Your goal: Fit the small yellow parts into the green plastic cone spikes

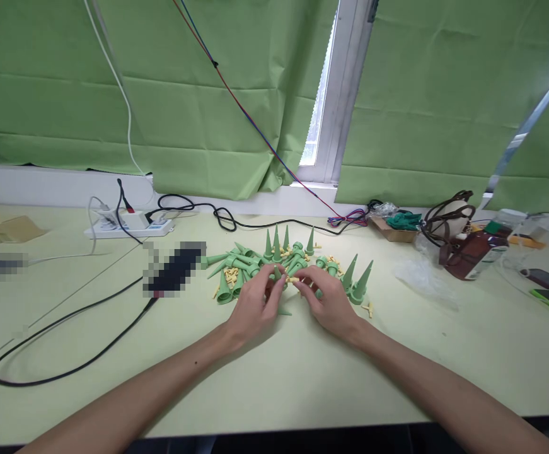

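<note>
The fingers of the left hand are clamped on a green cone, mostly hidden, while the right hand pinches a small yellow piece against it, both wrists angled inward above the table. Just beyond lies a pile of green cones; farther right, a cardboard box holds green cloth, and a brown bottle leans, its contents hard to make out.

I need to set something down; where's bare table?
Bare table lies between the left forearm and right forearm, toward the near edge; within the loop of black cable at left; and between the right forearm and clear plastic. It is crowded around the left hand and right hand, with green cones and yellow pieces, and around the bottle.
</note>
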### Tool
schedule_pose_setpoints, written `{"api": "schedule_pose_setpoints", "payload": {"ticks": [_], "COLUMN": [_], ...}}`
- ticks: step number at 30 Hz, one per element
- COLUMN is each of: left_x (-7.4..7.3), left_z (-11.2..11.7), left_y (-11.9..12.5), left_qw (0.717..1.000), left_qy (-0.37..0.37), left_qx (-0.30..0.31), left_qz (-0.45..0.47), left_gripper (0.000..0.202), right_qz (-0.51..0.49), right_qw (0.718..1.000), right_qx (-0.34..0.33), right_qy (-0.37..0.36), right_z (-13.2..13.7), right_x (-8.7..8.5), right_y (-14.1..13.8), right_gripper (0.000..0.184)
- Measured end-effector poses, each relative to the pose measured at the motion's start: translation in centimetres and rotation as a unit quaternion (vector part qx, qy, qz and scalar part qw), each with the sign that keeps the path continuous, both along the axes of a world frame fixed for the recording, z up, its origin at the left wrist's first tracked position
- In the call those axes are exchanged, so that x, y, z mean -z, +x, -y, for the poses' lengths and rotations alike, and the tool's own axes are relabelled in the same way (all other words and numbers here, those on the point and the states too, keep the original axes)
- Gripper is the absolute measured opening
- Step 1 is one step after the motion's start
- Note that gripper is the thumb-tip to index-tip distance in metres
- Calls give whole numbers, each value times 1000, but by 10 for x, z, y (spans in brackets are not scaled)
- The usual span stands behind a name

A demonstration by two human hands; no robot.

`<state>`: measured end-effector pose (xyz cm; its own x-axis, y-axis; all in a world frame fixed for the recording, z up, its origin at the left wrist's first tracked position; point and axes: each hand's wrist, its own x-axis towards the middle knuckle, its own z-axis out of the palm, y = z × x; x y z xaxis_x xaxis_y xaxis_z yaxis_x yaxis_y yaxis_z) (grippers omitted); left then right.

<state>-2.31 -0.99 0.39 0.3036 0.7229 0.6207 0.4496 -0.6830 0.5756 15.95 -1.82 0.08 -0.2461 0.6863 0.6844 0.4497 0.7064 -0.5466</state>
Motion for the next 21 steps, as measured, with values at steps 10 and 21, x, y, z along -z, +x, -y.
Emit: {"api": "schedule_pose_setpoints", "payload": {"ticks": [10,21], "left_x": [3,3], "left_z": [-2,-4], "left_y": [0,0], "left_qw": [997,996], "left_qy": [65,75], "left_qx": [49,54], "left_qz": [-2,-16], "left_gripper": [12,13], "right_qz": [-5,0], "right_qw": [1000,1000], "right_qx": [5,5], "right_qy": [12,3], "right_z": [-2,-2], "right_x": [1,2], "right_y": [1,1], "right_gripper": [12,13]}}
